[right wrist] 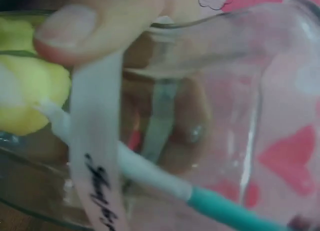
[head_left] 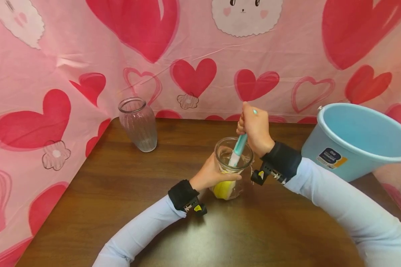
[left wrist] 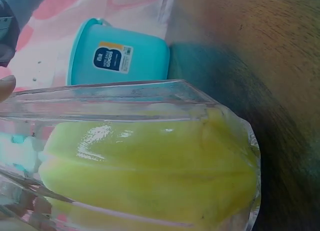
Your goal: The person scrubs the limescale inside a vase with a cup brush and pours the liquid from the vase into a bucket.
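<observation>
In the head view my left hand grips a clear glass vase around its upper side, below the rim. The fist of my right hand is wrapped round the teal handle of a sponge bottle brush, which slants down through the vase mouth. Its yellow sponge head lies inside the lower part of the vase, against the faceted wall. A pale ribbon with black script circles the vase neck. Over the ribbon's edge lies my left thumb in the right wrist view.
A second, ribbed glass vase stands at the back left of the wooden table. At the right is a light-blue bucket with a label. Behind the table hangs a pink cloth with heart prints.
</observation>
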### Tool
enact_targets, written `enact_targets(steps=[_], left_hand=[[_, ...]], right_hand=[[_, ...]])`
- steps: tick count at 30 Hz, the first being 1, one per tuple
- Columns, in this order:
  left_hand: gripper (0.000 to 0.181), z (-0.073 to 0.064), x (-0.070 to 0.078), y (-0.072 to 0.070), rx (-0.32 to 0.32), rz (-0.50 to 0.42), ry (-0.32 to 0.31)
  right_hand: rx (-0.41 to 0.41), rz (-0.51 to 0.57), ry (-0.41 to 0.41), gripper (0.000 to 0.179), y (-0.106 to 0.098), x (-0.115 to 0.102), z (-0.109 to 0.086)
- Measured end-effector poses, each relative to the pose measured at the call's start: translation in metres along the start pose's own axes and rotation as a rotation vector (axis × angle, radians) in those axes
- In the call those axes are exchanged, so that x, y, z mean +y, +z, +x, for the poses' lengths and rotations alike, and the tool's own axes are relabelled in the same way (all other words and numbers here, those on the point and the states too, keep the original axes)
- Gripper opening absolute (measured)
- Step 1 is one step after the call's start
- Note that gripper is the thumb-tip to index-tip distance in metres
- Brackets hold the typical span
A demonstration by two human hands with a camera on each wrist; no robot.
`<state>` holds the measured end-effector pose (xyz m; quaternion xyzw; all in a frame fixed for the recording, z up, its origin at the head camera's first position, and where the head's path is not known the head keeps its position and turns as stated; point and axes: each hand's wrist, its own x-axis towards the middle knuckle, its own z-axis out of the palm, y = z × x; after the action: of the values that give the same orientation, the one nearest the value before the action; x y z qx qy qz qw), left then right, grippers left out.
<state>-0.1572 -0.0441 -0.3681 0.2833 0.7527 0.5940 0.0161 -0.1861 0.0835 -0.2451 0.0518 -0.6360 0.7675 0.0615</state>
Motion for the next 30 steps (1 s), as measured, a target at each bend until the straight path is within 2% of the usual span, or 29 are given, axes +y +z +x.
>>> enact_targets(steps=[5, 11, 15, 19, 23, 30], left_hand=[[0.071, 0.0, 0.001, 0.0, -0.005, -0.014, -0.004], [0.073, 0.0, 0.002, 0.0, -0.015, -0.012, -0.024], [0.075, -0.001, 0.002, 0.0, -0.019, -0.027, -0.036], [0.074, -0.003, 0.017, -0.003, -0.034, -0.038, -0.064], [0.07, -0.007, 0.036, -0.007, -0.041, -0.038, -0.077], [0.067, -0.007, 0.035, -0.006, -0.039, -0.037, -0.059]], right_hand=[[-0.024, 0.008, -0.025, 0.05, -0.005, -0.001, -0.003], [-0.049, 0.077, 0.002, 0.05, -0.015, -0.017, -0.002], [-0.053, 0.11, -0.011, 0.05, -0.017, -0.028, -0.001], [-0.061, 0.124, -0.052, 0.051, -0.019, -0.039, -0.001], [-0.055, 0.153, -0.053, 0.053, -0.02, -0.053, -0.001], [-0.077, 0.261, -0.071, 0.05, -0.024, -0.067, -0.004]])
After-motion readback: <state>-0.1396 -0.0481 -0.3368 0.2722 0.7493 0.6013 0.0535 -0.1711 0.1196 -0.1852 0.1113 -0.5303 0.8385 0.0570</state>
